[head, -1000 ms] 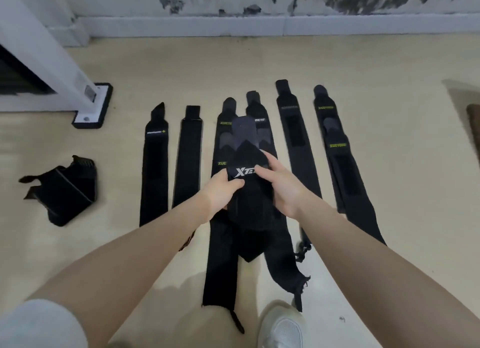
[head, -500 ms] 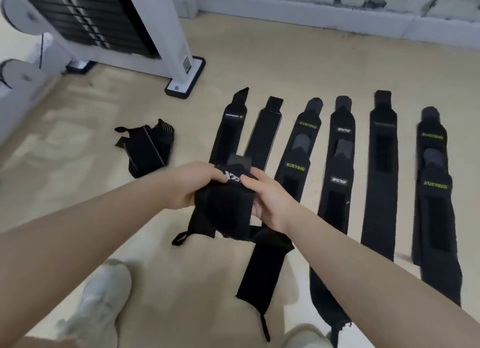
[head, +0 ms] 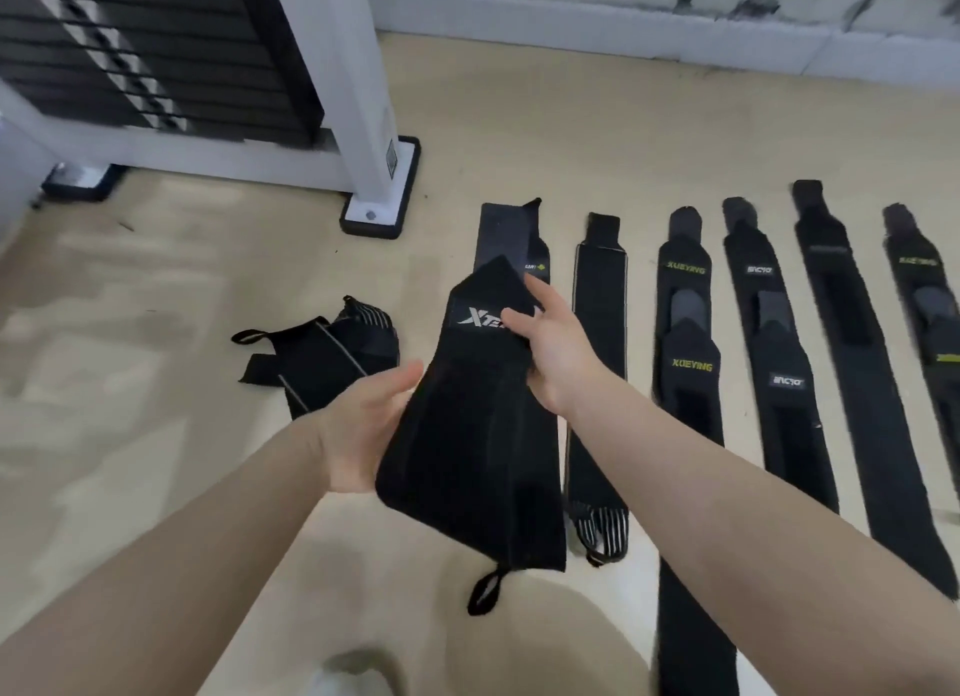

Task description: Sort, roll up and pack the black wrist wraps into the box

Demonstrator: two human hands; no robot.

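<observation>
I hold a black wrist wrap (head: 472,435) with a white "XTEP" logo above the floor, its thumb loop hanging at the bottom. My left hand (head: 363,430) grips its left edge, thumb on top. My right hand (head: 550,352) holds its upper right edge near the logo. Several black wraps lie flat in a row on the floor: a plain one (head: 597,342), a "XUEYING" one (head: 688,362), another branded one (head: 779,362) and a long plain one (head: 852,362). No box is in view.
A crumpled heap of black wraps (head: 322,357) lies on the floor to the left. A white gym machine frame (head: 363,123) with a weight stack stands at the back left, its foot (head: 382,217) near the row. My shoe (head: 353,674) shows at the bottom.
My view has swung left and closer. I have lifted the logo wrap up and leftward away from the row, and it now hangs longer between my hands.
</observation>
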